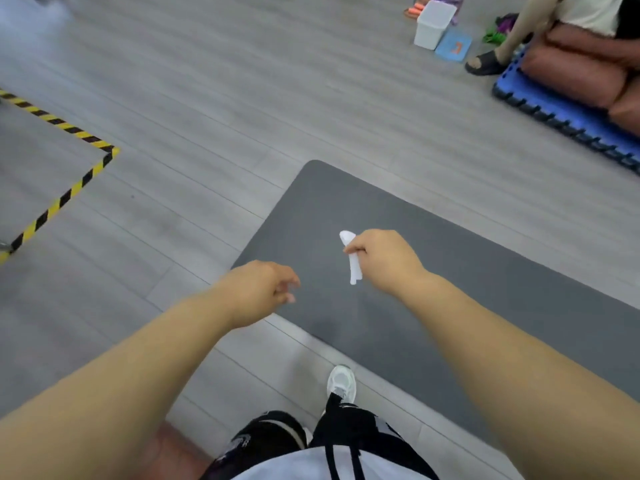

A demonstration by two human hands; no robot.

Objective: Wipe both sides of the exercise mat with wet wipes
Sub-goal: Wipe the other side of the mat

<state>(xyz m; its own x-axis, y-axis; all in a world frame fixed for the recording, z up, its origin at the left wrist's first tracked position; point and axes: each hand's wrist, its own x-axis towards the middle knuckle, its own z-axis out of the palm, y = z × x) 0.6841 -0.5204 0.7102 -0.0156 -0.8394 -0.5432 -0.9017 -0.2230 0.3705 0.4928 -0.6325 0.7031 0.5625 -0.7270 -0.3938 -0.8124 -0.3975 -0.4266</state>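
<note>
- Right hand point(386, 259) held out above the exercise mat point(467, 271), fingers curled into a fist and clamped on a wet wipe point(352, 263).
- Wipe is white and bunched into a strip. One end pokes out on the far side of the fist, the other hangs on the near side, off the mat.
- Left hand point(259, 289) is over the mat's near-left corner, fingers loosely curled, slightly apart, holding nothing.
- Mat is dark grey and lies flat on the grey plank floor point(207, 98), running from centre out past the right edge. Its far-left corner is rounded.
- Person's white shoe point(342, 381) is on the floor just beside the mat's near edge, dark trousers below it.
- Yellow-black hazard tape point(69, 192) makes a corner on the floor, left, well apart from the mat.
- Far right: white bin point(433, 26) with a blue flat item point(453, 46) just beside it.
- Far right: blue foam tiles point(554, 114) with brown cushions point(581, 74) on top.
- Another person's sandalled foot point(485, 62) is by the tiles' far end.
</note>
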